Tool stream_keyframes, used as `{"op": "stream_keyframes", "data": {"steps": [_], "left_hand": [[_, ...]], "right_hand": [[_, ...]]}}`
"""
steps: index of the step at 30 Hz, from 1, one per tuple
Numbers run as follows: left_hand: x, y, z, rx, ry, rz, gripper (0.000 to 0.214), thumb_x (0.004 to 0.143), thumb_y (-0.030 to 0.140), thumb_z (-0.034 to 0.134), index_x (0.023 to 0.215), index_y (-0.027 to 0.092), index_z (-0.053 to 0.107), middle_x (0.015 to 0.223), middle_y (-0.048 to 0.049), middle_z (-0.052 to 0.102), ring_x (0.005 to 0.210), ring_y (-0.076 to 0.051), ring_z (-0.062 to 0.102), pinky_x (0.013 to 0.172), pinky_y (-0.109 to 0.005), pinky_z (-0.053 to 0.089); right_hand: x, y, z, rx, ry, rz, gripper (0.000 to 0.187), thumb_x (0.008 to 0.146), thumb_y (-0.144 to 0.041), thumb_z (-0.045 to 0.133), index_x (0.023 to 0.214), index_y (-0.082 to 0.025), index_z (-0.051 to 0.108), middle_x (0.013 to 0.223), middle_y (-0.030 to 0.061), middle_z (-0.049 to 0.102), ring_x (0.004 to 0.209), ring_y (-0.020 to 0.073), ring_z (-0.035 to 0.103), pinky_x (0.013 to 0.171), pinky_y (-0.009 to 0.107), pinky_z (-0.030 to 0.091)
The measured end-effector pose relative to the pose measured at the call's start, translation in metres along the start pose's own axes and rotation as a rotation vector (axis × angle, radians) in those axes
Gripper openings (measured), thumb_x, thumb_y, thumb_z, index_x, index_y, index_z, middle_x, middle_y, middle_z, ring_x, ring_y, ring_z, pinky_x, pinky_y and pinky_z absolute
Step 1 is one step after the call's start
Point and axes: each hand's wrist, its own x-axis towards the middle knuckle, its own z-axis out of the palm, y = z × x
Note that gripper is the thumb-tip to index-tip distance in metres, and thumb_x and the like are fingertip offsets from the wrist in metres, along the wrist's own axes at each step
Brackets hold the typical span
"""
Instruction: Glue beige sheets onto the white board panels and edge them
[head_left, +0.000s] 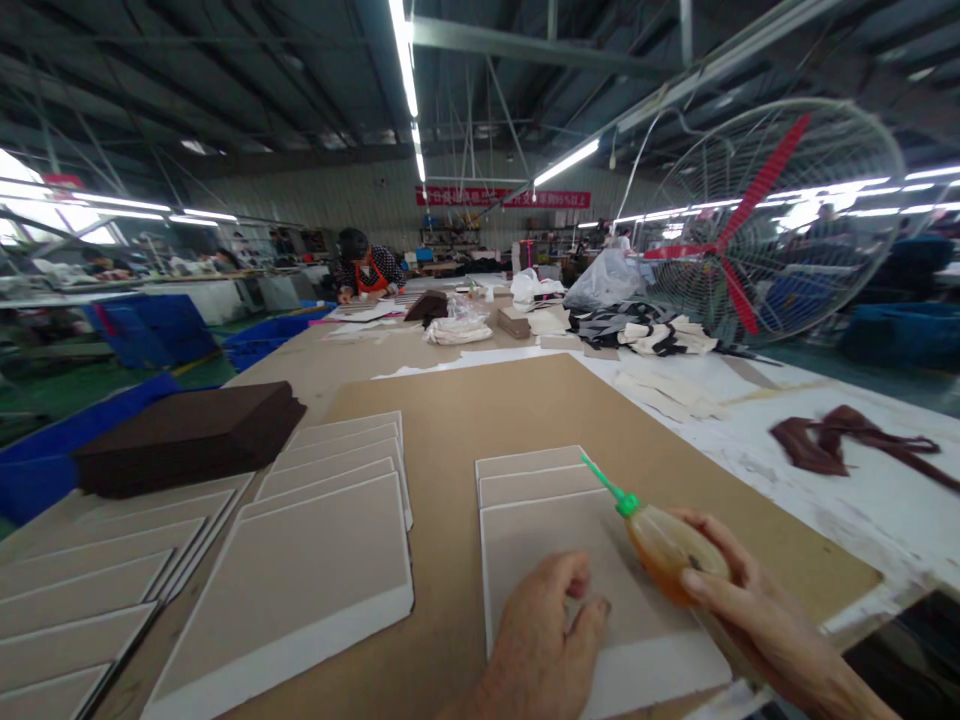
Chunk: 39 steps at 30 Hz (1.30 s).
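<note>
My right hand (757,610) is closed round a small glue bottle (664,545) full of amber liquid, its green nozzle pointing up and to the left. My left hand (544,635) rests on the nearest grey board (540,545) of a short overlapping stack at the table's front, fingers curled down onto it. Two more boards of that stack show behind it.
A row of overlapping grey boards (330,540) lies to the left, more of them (82,590) at the far left. A dark brown stack (187,435) sits behind. Brown strips (847,440) lie at right. A large fan (772,220) stands at right. A person (364,265) works at the far end.
</note>
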Motion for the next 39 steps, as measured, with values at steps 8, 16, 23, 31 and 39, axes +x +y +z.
{"op": "stream_keyframes", "data": {"steps": [8, 16, 23, 31, 39], "left_hand": [[0.008, -0.012, 0.015, -0.015, 0.025, 0.092, 0.039, 0.081, 0.021, 0.054, 0.118, 0.016, 0.064, 0.113, -0.0084, 0.067, 0.107, -0.024, 0.060, 0.098, -0.038, 0.046], [0.006, -0.022, 0.004, -0.011, -0.036, 0.097, 0.040, 0.082, 0.016, 0.050, 0.119, 0.017, 0.063, 0.114, -0.0071, 0.066, 0.107, -0.023, 0.059, 0.100, -0.038, 0.046], [0.005, -0.034, 0.007, 0.033, -0.090, 0.127, 0.045, 0.083, 0.015, 0.050, 0.126, 0.019, 0.060, 0.128, -0.0074, 0.062, 0.119, -0.024, 0.056, 0.107, -0.040, 0.045], [0.005, -0.038, 0.008, 0.063, -0.129, 0.175, 0.044, 0.085, 0.016, 0.052, 0.128, 0.018, 0.059, 0.130, -0.0098, 0.061, 0.124, -0.025, 0.053, 0.111, -0.040, 0.043], [0.003, -0.023, 0.004, 0.180, -0.229, 0.287, 0.043, 0.083, 0.011, 0.053, 0.126, 0.014, 0.061, 0.128, -0.0097, 0.062, 0.120, -0.026, 0.053, 0.109, -0.041, 0.042]], "right_hand": [[0.004, 0.016, -0.010, 0.243, 0.122, 0.016, 0.058, 0.069, -0.051, 0.085, 0.116, -0.027, 0.063, 0.112, 0.0077, 0.070, 0.080, 0.0237, 0.067, 0.061, 0.028, 0.060], [0.001, 0.014, -0.003, 0.516, 0.265, 0.107, 0.033, 0.071, -0.044, 0.085, 0.091, -0.022, 0.071, 0.092, 0.0062, 0.073, 0.065, 0.0214, 0.066, 0.052, 0.028, 0.060], [0.000, 0.006, 0.001, 0.716, 0.172, 0.292, 0.040, 0.080, -0.054, 0.071, 0.097, -0.017, 0.072, 0.086, 0.0124, 0.071, 0.046, 0.0108, 0.052, 0.029, 0.012, 0.032], [0.006, 0.014, 0.006, 0.693, 0.257, 0.253, 0.043, 0.068, -0.047, 0.084, 0.097, -0.019, 0.069, 0.094, 0.0114, 0.073, 0.062, 0.0202, 0.065, 0.047, 0.023, 0.055], [0.004, 0.007, -0.035, -0.107, 0.290, -0.071, 0.060, 0.064, -0.057, 0.086, 0.110, -0.029, 0.058, 0.103, 0.0051, 0.068, 0.084, 0.0288, 0.065, 0.052, 0.030, 0.052]]}}
